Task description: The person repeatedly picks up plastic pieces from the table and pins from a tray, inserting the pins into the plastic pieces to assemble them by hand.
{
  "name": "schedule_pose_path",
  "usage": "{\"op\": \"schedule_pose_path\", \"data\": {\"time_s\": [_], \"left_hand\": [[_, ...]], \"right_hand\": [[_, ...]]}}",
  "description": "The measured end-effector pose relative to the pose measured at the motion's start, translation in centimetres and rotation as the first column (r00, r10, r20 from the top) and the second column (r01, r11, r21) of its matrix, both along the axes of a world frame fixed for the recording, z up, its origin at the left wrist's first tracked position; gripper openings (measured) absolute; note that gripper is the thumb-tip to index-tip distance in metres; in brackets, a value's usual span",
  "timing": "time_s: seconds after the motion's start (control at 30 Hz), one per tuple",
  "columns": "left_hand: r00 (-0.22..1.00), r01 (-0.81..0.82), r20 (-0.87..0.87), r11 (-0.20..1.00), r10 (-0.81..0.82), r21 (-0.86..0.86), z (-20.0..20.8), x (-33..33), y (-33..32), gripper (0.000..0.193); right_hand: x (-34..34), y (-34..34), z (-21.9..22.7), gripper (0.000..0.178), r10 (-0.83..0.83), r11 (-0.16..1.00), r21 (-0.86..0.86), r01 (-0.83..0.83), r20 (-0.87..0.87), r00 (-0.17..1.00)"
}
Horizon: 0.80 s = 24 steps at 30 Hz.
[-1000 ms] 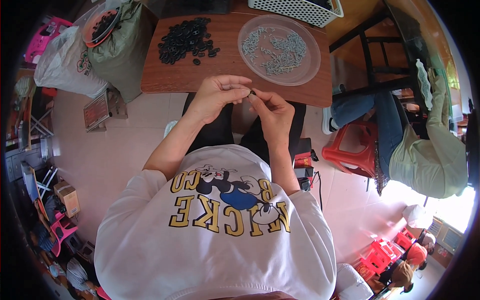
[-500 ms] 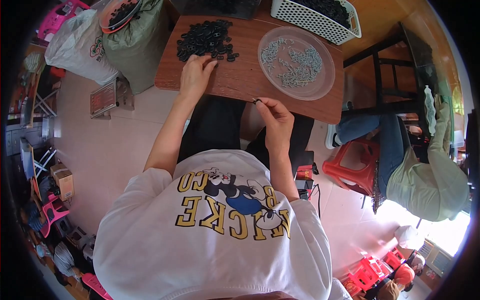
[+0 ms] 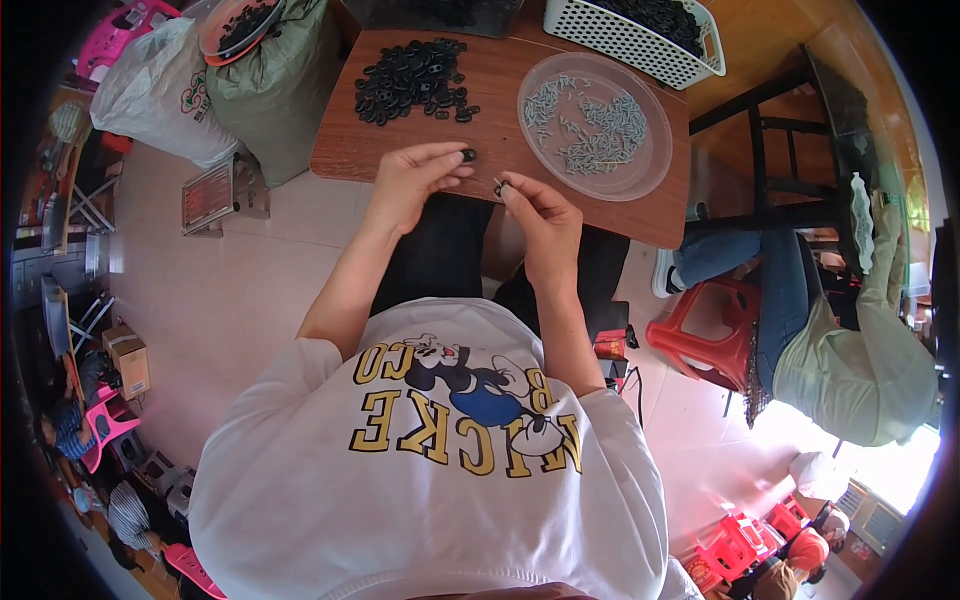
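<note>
My left hand (image 3: 415,180) is closed in a pinch on a small black oval plastic piece (image 3: 469,155), held over the table's near edge. Close beside it, my right hand (image 3: 545,215) pinches another small dark piece (image 3: 499,187); a thin light tip shows at it, too small to make out. A heap of black plastic pieces (image 3: 408,82) lies on the brown table (image 3: 480,95), beyond my left hand. To the right stands a round clear tray (image 3: 648,165) with many small silvery screws (image 3: 622,125).
At the table's far side are a white perforated basket (image 3: 628,48) of black parts and a dark tray (image 3: 400,14). Full sacks (image 3: 270,110) stand at the left. On the right, a person in a pale green top (image 3: 850,375) sits near a red stool (image 3: 700,335).
My left hand has come away from the heap toward me and to the right, now with a black piece in its fingers. My right hand has shifted slightly left and up, turning its piece.
</note>
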<state>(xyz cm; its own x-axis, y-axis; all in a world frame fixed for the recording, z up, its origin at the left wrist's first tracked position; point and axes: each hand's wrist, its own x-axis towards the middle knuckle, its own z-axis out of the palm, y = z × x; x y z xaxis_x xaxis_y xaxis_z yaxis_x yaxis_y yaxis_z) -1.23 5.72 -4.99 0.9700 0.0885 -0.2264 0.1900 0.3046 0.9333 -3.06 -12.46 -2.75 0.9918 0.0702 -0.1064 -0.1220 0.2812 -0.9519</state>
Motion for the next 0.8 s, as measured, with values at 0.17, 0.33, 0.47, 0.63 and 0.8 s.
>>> {"op": "schedule_pose_path", "data": {"time_s": [0.17,0.33,0.47,0.63,0.8], "left_hand": [[0.995,0.024,-0.084,0.956,-0.051,-0.293,1.8,-1.1,-2.3,0.026],[0.995,0.039,-0.073,0.949,-0.066,-0.314,2.5,-1.6,-3.6,0.024],[0.998,0.041,-0.038,0.963,-0.053,-0.265,2.5,-1.8,-4.1,0.019],[0.999,0.037,0.016,0.980,-0.035,-0.196,2.9,-2.2,-4.4,0.018],[0.991,0.031,0.134,0.999,-0.029,-0.009,2.9,-2.5,-4.6,0.018]], "right_hand": [[0.1,-0.2,1.2,0.013,-0.022,1.000,-0.017,0.023,0.053,0.998],[-0.3,-0.7,1.5,0.011,-0.032,0.994,-0.100,0.038,0.063,0.997],[-0.4,-1.1,1.4,0.011,-0.017,0.991,-0.130,0.023,0.047,0.999],[-0.5,-1.0,1.2,0.010,-0.029,0.995,-0.091,0.033,0.038,0.999],[-0.6,-0.8,0.8,0.014,-0.045,0.997,-0.066,0.048,0.044,0.998]]}}
